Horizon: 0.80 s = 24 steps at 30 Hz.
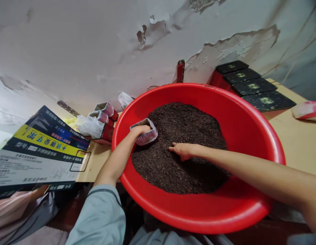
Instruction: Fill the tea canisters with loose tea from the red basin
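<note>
A large red basin (pixel 252 105) holds a heap of dark brown loose bits (pixel 188 119) that look like tea leaves. My left hand (pixel 142 130) reaches over the basin's left side and grips the near rim of a small plastic-lined box (pixel 148 139), its fingertips hidden inside. The box leans against the heap, its mouth upward. To the right of it, my right hand (pixel 184 150) is low on the leaves. One finger of that hand stretches toward the box, while others point down and are partly hidden at the leaf surface.
Red boxes with plastic liners (pixel 104 112) stand left of the basin, near a printed carton (pixel 45 146). Black-topped boxes (pixel 254 85) line up at the back right. A red-and-white packet (pixel 308 110) lies at the right. Behind is a peeling wall (pixel 96 51); another person's sleeve (pixel 13 212) shows lower left.
</note>
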Available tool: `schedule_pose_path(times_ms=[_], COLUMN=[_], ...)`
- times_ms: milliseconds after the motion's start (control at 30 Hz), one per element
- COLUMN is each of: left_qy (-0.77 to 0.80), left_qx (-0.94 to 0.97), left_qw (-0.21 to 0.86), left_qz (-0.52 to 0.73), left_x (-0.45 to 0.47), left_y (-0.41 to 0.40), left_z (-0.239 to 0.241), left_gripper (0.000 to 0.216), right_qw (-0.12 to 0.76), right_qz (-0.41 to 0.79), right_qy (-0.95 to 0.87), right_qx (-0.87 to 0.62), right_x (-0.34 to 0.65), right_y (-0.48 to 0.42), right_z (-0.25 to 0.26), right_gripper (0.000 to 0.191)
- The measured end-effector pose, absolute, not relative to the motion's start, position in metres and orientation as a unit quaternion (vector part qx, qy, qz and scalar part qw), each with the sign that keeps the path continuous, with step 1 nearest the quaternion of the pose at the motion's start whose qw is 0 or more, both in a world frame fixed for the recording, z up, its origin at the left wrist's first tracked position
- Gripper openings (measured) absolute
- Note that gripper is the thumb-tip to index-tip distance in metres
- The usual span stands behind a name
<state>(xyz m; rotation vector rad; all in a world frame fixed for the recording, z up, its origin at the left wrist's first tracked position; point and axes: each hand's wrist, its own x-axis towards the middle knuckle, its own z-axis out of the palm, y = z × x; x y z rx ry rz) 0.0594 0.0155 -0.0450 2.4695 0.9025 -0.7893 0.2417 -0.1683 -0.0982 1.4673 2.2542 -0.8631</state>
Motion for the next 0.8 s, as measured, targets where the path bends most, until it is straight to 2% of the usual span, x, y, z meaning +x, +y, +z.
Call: schedule_pose_path(times_ms=[100,267,400,500,633,700,800], left_qy=[0.353,0.398,0.415,0.413,0.411,0.415,0.451], left_qx=[0.864,0.844,0.840,0.841,0.850,0.854,0.821], left_qw=[0.165,0.145,0.158,0.176,0.184,0.207,0.310], left_qz=[-0.320,-0.329,-0.312,-0.302,-0.275,-0.236,-0.164], left_x=[0.054,0.042,0.039,0.038,0.025,0.015,0.000], left_y=[0.013,0.003,0.000,0.001,0.001,0.002,0.006], left_z=[-0.025,0.000,0.005,0.009,0.024,0.033,0.042], left_gripper=[0.022,0.035,0.035,0.033,0.042,0.042,0.032], right_qw=[0.137,0.105,0.009,-0.120,-0.267,-0.311,-0.333], right_qz=[-0.303,-0.321,-0.307,-0.303,-0.334,-0.340,-0.333], right_qy=[0.798,0.803,0.812,0.808,0.773,0.756,0.745], right_qx=[0.503,0.490,0.496,0.490,0.469,0.466,0.472], right_x=[0.246,0.257,0.258,0.247,0.216,0.201,0.184], right_y=[-0.168,-0.162,-0.144,-0.117,-0.072,-0.052,-0.031], right_z=[-0.100,-0.092,-0.061,-0.029,0.003,0.011,0.013], right_gripper=[0.088,0.059,0.036,0.031,0.029,0.029,0.030])
